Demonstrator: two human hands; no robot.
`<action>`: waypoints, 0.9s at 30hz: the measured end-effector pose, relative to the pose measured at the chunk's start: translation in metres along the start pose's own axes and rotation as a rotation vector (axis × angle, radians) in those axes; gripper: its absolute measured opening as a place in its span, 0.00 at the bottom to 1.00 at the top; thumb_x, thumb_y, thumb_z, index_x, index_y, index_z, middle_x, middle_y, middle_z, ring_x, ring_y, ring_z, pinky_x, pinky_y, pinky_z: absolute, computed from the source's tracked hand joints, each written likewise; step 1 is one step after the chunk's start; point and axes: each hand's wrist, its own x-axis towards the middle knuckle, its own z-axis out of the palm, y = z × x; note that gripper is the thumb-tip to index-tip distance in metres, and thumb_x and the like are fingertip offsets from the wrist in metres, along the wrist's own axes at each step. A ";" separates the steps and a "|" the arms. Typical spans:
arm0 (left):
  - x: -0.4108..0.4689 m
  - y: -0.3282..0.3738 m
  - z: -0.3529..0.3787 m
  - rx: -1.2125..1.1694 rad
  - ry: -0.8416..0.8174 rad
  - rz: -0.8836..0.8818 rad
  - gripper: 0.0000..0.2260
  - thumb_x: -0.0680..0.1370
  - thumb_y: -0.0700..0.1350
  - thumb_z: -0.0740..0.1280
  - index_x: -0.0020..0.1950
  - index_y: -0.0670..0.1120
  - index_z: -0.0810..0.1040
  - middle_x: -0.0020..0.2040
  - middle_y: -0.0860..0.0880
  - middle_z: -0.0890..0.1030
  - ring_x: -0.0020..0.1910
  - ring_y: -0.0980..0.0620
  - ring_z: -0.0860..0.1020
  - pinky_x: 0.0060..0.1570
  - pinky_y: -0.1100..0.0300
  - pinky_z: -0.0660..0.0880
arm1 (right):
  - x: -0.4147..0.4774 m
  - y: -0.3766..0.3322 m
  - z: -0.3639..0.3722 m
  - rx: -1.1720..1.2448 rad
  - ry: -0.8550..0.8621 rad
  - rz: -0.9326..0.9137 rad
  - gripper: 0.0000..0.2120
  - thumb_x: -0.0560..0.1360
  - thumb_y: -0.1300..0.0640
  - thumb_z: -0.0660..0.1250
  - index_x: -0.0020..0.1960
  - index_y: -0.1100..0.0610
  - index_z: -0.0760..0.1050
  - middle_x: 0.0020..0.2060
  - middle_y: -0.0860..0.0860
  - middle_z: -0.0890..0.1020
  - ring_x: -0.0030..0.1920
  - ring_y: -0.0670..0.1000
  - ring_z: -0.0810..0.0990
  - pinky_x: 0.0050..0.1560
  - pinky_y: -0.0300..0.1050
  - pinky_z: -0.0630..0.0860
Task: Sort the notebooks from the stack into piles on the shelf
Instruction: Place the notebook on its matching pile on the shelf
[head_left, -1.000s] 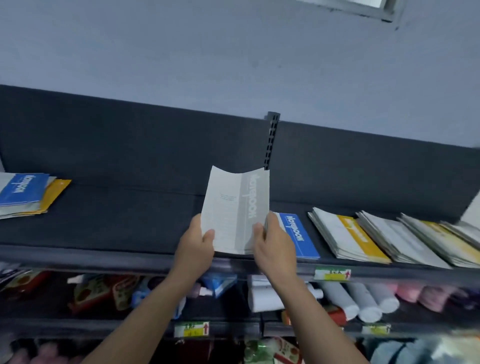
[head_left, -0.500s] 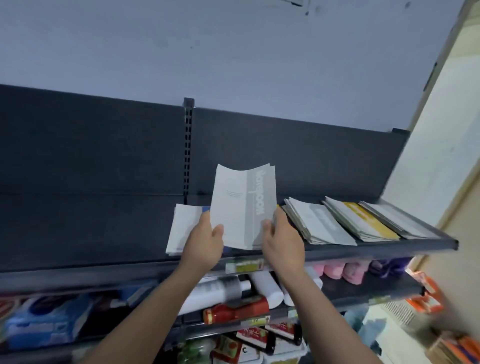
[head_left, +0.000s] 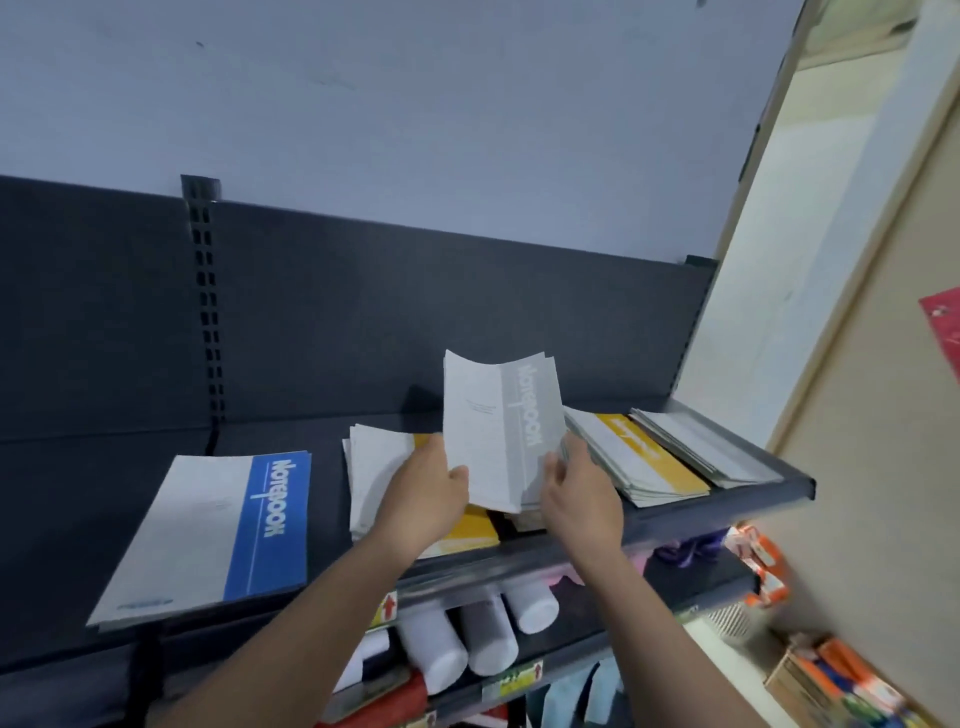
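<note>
I hold a grey-striped notebook upright above the dark top shelf. My left hand grips its left edge and my right hand grips its right edge. Under my hands lies a yellow-striped pile. A blue-striped notebook pile lies to the left. Right of my hands sit another yellow-striped pile and a grey pile near the shelf's end. Some loose sheets seem to be held behind the grey notebook.
The shelf's back panel and a slotted upright rise behind the piles. White bottles lie on the lower shelf. A cream wall closes the right side, with boxed goods on the floor.
My view and both hands have shifted right along the shelf with the grey notebook. The blue pile now lies far left, and the shelf's right end has come closer.
</note>
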 end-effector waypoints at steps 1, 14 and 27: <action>0.008 0.001 0.006 0.010 -0.014 0.008 0.11 0.80 0.44 0.56 0.62 0.47 0.71 0.56 0.51 0.77 0.49 0.51 0.77 0.50 0.52 0.76 | 0.007 0.006 0.001 -0.014 -0.001 0.017 0.06 0.81 0.54 0.54 0.53 0.56 0.66 0.39 0.53 0.75 0.39 0.56 0.71 0.37 0.48 0.66; 0.056 0.015 0.071 0.275 -0.082 -0.032 0.25 0.80 0.45 0.59 0.75 0.39 0.57 0.57 0.45 0.76 0.52 0.50 0.75 0.47 0.57 0.74 | 0.063 0.067 0.015 -0.218 -0.157 0.026 0.14 0.81 0.55 0.51 0.54 0.61 0.73 0.50 0.58 0.80 0.54 0.59 0.76 0.49 0.49 0.72; 0.051 0.029 0.085 0.595 -0.048 -0.175 0.18 0.78 0.53 0.60 0.62 0.44 0.70 0.59 0.46 0.71 0.59 0.46 0.72 0.51 0.55 0.70 | 0.081 0.087 0.016 -0.318 -0.275 -0.114 0.14 0.79 0.57 0.56 0.60 0.61 0.74 0.60 0.56 0.70 0.63 0.56 0.67 0.53 0.46 0.71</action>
